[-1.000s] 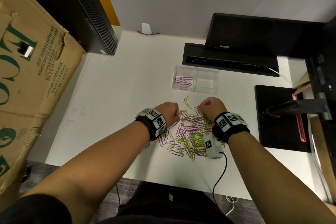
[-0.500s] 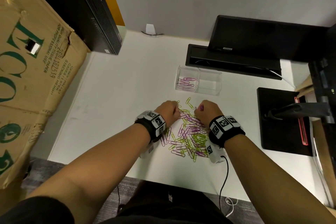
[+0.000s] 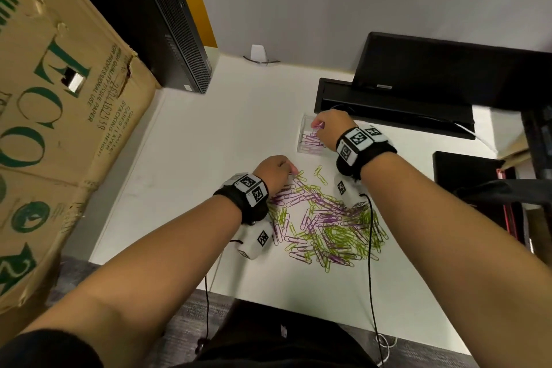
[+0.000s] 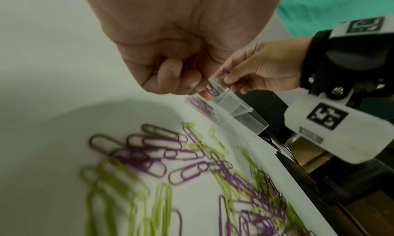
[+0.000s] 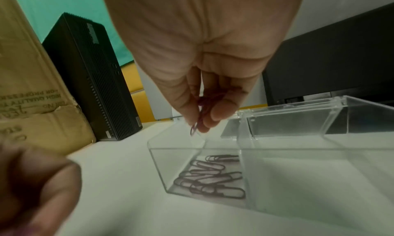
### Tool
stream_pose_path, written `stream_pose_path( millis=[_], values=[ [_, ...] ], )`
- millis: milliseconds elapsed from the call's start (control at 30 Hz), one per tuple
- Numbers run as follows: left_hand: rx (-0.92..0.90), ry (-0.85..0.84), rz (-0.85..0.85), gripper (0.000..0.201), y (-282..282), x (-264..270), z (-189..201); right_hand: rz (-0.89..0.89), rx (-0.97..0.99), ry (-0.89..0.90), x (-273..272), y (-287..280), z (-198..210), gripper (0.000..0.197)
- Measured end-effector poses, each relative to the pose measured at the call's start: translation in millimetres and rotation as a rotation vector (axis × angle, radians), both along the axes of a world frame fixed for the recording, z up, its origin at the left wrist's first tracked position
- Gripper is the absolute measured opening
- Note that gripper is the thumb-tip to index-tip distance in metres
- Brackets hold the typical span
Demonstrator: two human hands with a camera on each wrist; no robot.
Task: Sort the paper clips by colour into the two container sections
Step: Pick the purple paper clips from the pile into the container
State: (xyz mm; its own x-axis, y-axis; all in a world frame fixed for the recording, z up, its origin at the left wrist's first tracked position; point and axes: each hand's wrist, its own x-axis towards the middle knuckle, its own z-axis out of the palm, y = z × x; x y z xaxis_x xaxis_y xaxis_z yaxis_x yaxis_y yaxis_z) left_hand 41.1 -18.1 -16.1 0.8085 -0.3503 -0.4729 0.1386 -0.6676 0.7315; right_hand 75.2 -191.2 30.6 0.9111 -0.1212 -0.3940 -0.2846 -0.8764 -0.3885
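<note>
A mixed pile of purple and green paper clips [image 3: 328,224] [image 4: 192,163] lies on the white table. Behind it stands a clear two-section container [image 3: 301,140] [image 5: 192,149] [image 4: 245,118]. Its left section holds several purple clips [image 3: 310,143] [image 5: 211,179]; the right section [image 5: 319,172] looks empty. My right hand [image 3: 316,125] [image 5: 202,120] [image 4: 226,76] hovers over the left section, pinching purple clips [image 5: 204,103]. My left hand [image 3: 289,169] [image 4: 183,81] sits at the pile's far left edge, fingers curled, with nothing visible in them.
A large cardboard box [image 3: 44,128] fills the left side, with a black computer tower [image 3: 167,24] behind it. A black monitor base [image 3: 388,104] runs just behind the container; another black stand [image 3: 466,176] is at the right. Wrist cables cross the pile.
My right hand has risen from the pile with purple clips and moved forward and left over the container's left section. The left hand has stayed at the pile's edge.
</note>
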Motion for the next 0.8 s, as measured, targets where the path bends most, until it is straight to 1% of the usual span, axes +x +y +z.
stream_pose_path(
  millis=[67,167,267,333,367,433,500,533,600,633,700,800],
  values=[
    [0.02,-0.03,-0.02,0.034,0,11,10,0.017,-0.026,0.016,3,2,-5,0.032],
    [0.038,-0.088,-0.06,0.032,-5,29,26,0.002,-0.023,-0.005,-1,3,-8,0.035],
    [0.071,-0.168,-0.126,0.031,-20,44,40,-0.096,0.053,-0.131,-16,-2,-6,0.033],
    [0.108,-0.241,-0.201,0.028,-34,51,46,-0.206,0.127,-0.215,-34,-6,-6,0.027],
    [0.131,-0.278,-0.252,0.027,-42,54,49,-0.242,0.157,-0.229,-46,-6,-8,0.025],
    [0.187,-0.341,-0.375,0.029,-58,58,51,-0.263,0.211,-0.199,-70,-3,-15,0.025],
    [0.258,-0.366,-0.51,0.034,-73,61,48,-0.218,0.263,-0.125,-92,6,-27,0.025],
    [0.292,-0.376,-0.573,0.037,-79,62,45,-0.152,0.255,-0.087,-100,11,-33,0.025],
    [0.358,-0.401,-0.676,0.042,-90,62,41,0.022,0.175,-0.039,-110,21,-47,0.023],
    [0.382,-0.407,-0.708,0.042,-93,62,39,0.082,0.141,-0.032,-113,25,-53,0.022],
    [0.399,-0.395,-0.728,0.037,-98,62,35,0.129,0.104,-0.019,-115,30,-62,0.021],
    [0.367,-0.357,-0.693,0.034,-96,62,29,0.145,0.059,-0.011,-113,32,-70,0.02]
  ],
)
